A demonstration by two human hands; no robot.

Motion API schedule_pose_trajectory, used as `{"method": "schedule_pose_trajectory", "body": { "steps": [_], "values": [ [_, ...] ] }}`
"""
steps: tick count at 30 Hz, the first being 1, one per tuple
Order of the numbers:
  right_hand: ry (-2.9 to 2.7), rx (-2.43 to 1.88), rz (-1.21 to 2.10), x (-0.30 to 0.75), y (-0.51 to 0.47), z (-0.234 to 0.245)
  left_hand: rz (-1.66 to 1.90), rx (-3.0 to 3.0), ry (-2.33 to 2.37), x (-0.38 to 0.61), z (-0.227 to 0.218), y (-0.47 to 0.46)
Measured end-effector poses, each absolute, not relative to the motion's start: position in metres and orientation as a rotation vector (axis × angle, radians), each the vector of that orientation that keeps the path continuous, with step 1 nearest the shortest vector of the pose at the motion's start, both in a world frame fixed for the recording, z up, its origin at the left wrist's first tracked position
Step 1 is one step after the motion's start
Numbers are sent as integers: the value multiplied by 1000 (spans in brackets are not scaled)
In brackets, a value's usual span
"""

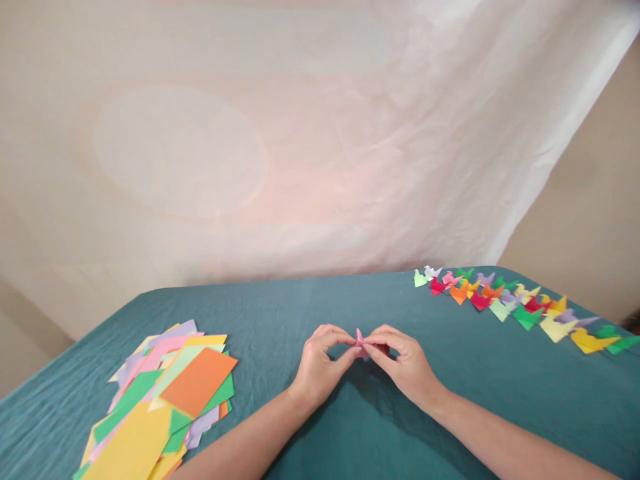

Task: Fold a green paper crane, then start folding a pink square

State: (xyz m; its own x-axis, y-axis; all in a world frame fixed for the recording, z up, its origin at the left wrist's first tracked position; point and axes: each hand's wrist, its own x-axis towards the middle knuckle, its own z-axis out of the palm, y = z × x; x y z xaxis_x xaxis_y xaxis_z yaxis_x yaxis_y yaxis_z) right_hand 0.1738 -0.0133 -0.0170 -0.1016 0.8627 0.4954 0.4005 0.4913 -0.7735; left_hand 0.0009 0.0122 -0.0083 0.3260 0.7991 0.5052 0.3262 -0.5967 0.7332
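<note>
A small folded piece of pink paper (359,339) is held up between my two hands, above the middle of the table. My left hand (323,363) pinches its left side between thumb and fingertips. On the other side, my right hand (400,360) grips it the same way. A narrow pink point sticks up between the fingertips. Most of the folded paper is hidden behind my fingers, so its full shape does not show.
A loose pile of coloured paper sheets (200,383) lies at the left. Several small folded paper birds (527,317) stand in rows along the right of the table. A dark green cloth (270,313) covers the table, and a pale hanging sheet (320,167) is behind it.
</note>
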Motion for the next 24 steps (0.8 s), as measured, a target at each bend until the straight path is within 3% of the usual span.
{"method": "schedule_pose_trajectory", "body": {
  "steps": [24],
  "values": [
    [-1622,-1080,835,180,-6,-20,997,2202,949,-1,-8,10]
  ]
}}
